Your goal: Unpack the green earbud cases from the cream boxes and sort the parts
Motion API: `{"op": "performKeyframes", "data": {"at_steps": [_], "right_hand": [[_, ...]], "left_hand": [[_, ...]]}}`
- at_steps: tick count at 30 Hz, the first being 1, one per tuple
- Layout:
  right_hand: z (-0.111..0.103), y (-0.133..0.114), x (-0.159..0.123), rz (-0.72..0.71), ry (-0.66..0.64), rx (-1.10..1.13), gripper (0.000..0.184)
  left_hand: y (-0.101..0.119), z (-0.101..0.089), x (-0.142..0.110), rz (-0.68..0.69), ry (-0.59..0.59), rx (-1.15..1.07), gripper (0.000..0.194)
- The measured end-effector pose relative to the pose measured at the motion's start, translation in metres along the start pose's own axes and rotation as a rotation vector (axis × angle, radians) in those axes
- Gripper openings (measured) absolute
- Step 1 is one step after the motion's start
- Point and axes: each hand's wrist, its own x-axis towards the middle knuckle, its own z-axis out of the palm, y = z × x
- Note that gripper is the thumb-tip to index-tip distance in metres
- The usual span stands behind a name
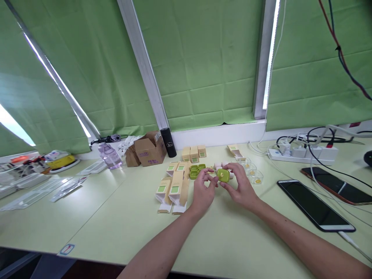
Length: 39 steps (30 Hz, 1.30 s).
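Opened cartons lie left of the left hand; its fingers bend at the small green case's left edge, grip unclear. The right hand's fingers clamp the case above the surface, left of clear plastic cups.

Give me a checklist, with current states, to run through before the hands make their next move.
1. Right hand gripping the green case: ok, thumb and finger are at its edge.
2. Left hand near the case: ok, fingertips are at its left side; whether they hold anything: cannot tell.
3. Case contents: cannot tell, only a green face with a pale mark shows.
4. Cartons outside the hands' grip: ok, they lie left of the left hand.
5. Clear containers fully in view: not ok, the right hand partly covers them.
6. Nearer phone apart from the right forearm: ok, it lies to its right.
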Motion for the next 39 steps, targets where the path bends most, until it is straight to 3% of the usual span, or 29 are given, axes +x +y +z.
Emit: {"op": "performKeyframes", "data": {"at_steps": [26, 39], "right_hand": [[0.001, 0.005, -0.002, 0.032, -0.052, 0.045, 0.037], [0.003, 0.006, -0.004, 0.069, -0.085, 0.056, 0.043]], "left_hand": [[-0.008, -0.002, -0.001, 0.077, -0.093, 0.039, 0.018], [-0.013, -0.007, 0.000, 0.211, -0.078, 0.315, 0.022]]}}
